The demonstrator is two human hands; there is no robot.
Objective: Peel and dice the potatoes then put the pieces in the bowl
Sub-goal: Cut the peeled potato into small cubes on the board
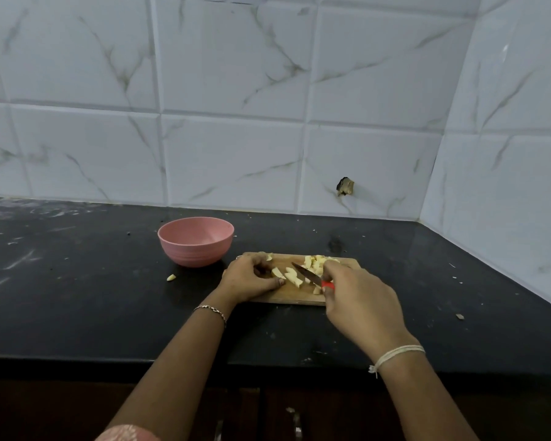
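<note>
While a pink bowl stands left of the board, one stray piece lies on the counter near it. Left hand, fingers curled, pins potato strips to the board; right hand grips the knife, blade across them, diced pile behind.

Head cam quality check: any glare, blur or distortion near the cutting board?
Head view: wide-angle warp curves the tile wall grout lines; pale sheen streaks the black counter at left; cutting board evenly lit, slightly soft; cabinets below nearly black.
</note>
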